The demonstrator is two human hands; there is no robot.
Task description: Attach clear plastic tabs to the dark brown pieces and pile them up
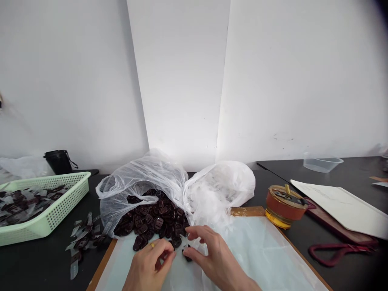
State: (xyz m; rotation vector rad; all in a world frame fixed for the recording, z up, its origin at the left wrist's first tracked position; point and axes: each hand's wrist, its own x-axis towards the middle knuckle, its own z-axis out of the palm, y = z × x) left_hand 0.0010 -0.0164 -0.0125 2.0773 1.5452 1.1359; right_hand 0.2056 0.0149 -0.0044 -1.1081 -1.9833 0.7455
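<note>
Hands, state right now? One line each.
Left hand: closed, fingers curled; cannot tell if it holds anything.
Right hand: partly open, nearest a dark button; no clear grip.

Left hand [150, 262] and right hand [215, 254] around a dark button [187, 254], below a heap of buttons [151, 220] in a plastic bag [142, 173]

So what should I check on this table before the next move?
Left hand and right hand both in view: ok.
Grip on the small dark button between them: cannot tell, the fingers hide it.
Dark buttons all inside the clear plastic bag: not ok, some have slid onto the pale sheet.
Green plastic basket upright, its contents inside: ok.
Red-handled scissors away from the hands: ok.
</note>
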